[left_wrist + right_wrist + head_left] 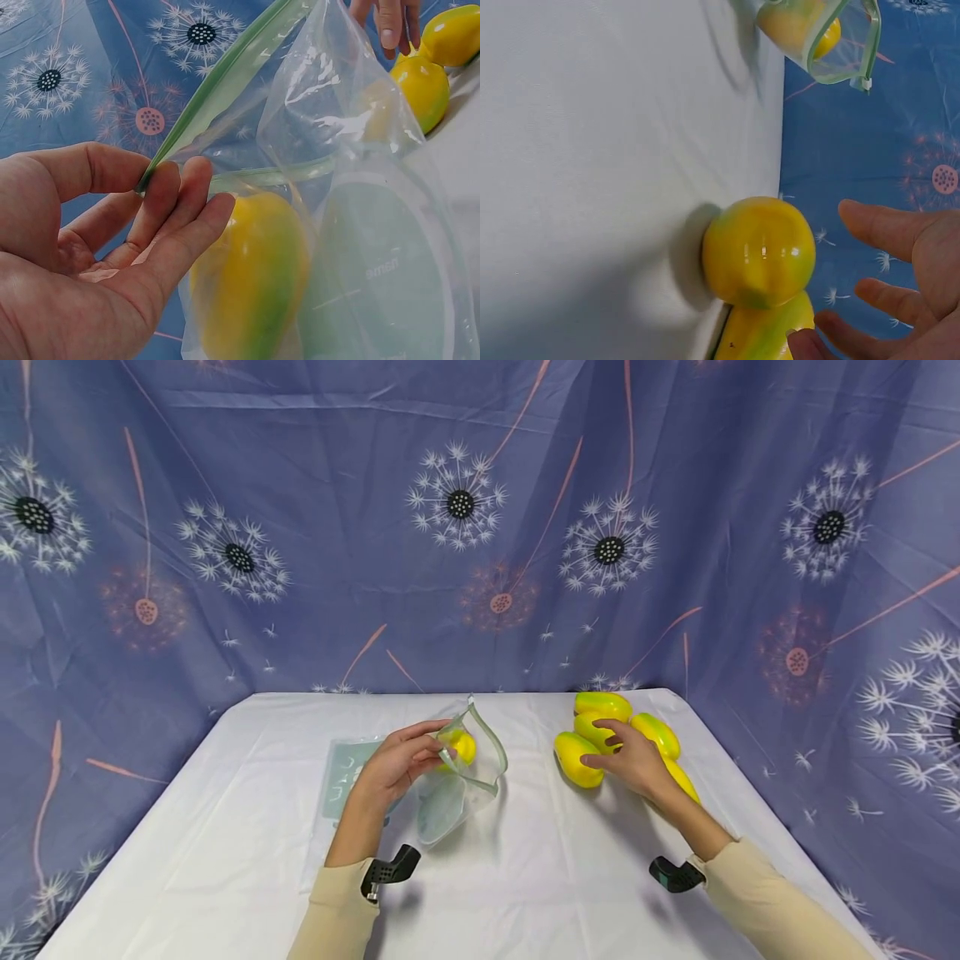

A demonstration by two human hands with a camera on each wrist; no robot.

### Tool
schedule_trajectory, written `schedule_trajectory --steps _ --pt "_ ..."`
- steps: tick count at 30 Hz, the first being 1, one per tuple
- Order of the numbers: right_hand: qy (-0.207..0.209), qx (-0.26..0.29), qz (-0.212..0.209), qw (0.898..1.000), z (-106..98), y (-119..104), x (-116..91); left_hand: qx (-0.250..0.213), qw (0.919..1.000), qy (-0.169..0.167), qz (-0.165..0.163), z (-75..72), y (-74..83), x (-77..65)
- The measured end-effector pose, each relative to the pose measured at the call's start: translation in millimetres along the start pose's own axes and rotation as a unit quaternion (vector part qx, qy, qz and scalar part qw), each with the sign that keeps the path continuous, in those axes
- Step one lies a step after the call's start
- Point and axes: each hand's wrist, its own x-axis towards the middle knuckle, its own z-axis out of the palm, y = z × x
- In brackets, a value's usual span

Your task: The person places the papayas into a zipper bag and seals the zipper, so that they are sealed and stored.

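Note:
My left hand [397, 766] pinches the green rim of a clear zip bag [337, 82], its mouth standing wide apart. Inside the bag lies a yellow-green mango [251, 277], beside a pale green printed panel lettered "name". On the right, my right hand [633, 762] hovers over a group of several mangoes with its fingers spread and nothing in them. Its thumb and fingertips come close to the nearest mango [577, 760]. In the right wrist view a mango [759, 251] sits just past the fingers, with another mango [761, 330] partly behind it.
A second zip bag [345, 777] with a pale green panel lies flat on the white-covered table [540, 877], partly behind my left hand. More mangoes [656, 735] rest near the table's far right. A blue dandelion-print curtain [337, 527] hangs behind the table.

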Motion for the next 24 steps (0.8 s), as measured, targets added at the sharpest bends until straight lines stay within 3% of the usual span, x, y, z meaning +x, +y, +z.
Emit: schedule_trajectory --steps 13,24 --pt "-0.015 -0.003 -0.005 1.0 8.6 14.0 -4.8 -0.003 1.0 0.0 -0.003 0.0 0.3 -0.8" --pt "0.001 -0.003 -0.012 1.0 20.3 22.6 -6.3 -0.001 0.9999 -0.01 -0.002 1.5 -0.2 -0.6"
